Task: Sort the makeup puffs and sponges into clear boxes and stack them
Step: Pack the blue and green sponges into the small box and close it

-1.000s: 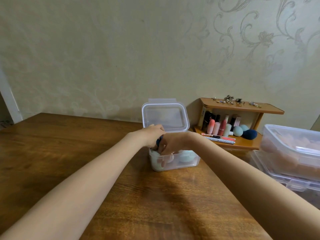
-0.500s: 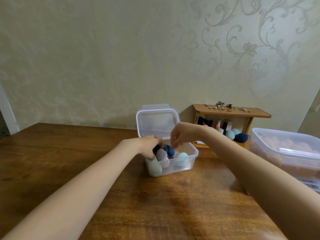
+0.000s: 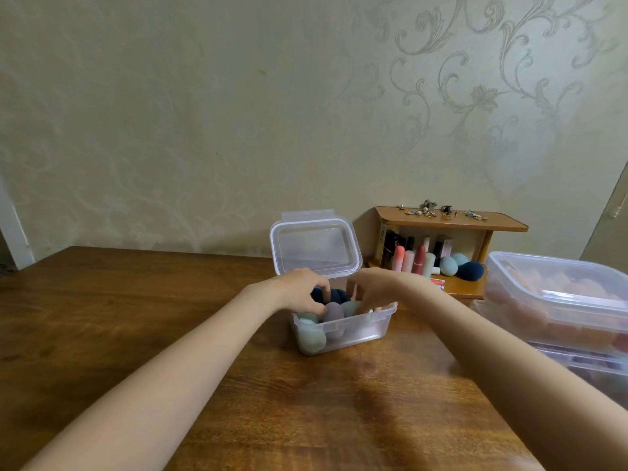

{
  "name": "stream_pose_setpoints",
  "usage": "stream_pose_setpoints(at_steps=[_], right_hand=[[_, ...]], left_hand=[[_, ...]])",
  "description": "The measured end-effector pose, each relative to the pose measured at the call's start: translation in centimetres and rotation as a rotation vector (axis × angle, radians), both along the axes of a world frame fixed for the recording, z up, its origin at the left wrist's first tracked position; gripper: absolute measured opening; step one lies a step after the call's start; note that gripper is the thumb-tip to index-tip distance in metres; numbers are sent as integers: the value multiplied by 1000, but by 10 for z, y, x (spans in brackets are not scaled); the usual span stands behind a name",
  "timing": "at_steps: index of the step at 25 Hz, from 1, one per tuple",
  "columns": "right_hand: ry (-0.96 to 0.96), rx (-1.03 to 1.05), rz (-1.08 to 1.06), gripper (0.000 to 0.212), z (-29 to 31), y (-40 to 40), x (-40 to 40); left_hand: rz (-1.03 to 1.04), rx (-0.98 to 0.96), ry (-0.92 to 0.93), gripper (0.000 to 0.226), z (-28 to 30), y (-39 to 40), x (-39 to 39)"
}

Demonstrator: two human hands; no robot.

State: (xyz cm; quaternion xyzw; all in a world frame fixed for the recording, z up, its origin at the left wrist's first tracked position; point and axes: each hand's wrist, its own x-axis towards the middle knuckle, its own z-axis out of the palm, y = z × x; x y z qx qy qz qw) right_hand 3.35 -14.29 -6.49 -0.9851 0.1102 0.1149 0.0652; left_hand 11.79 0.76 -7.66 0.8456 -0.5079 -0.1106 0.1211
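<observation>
A small clear box (image 3: 360,329) stands on the wooden table (image 3: 136,317) with its hinged lid (image 3: 316,246) upright behind it. Inside lie several sponges: a pale green sponge (image 3: 311,338) at the front left, a mauve sponge (image 3: 334,312) and a dark blue sponge (image 3: 338,295). My left hand (image 3: 302,290) reaches in from the left, fingers pressing down on the dark blue sponge. My right hand (image 3: 370,288) reaches in from the right with fingers pointing down among the sponges; its fingertips are hidden inside the box.
A small wooden shelf (image 3: 452,220) by the wall holds lipsticks, a teal sponge (image 3: 448,265) and a navy sponge (image 3: 470,270), with jewellery on top. At the right, a large closed clear box (image 3: 560,294) of pink puffs sits stacked on another box (image 3: 584,363).
My right hand, lifted above the box half a second ago, has come back down into it. My left hand stays at the box's left side on the sponges.
</observation>
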Motion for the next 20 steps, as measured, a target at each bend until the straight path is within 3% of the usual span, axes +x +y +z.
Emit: stream_pose_setpoints(at_steps=[5,7,10,11,14,20], right_hand=[[-30,98,-81,37,15,-8,-4],[-81,-33,-80,32,12,-5,1],[-245,-216,-112,5,1,3,5],[-264,-229,-137,5,-3,7,6],[-311,-242,-202,38,-19,9,12],[-268,-196,-173,29,-16,9,11]], left_hand=[[14,-6,-44,27,-1,-2,-3],[17,1,-63,26,0,0,-5],[21,-29,-89,25,-1,1,-7],[23,-43,-80,28,-2,1,-8],[42,-55,-35,49,-10,-2,-12],[60,42,-73,54,-7,-7,-6]])
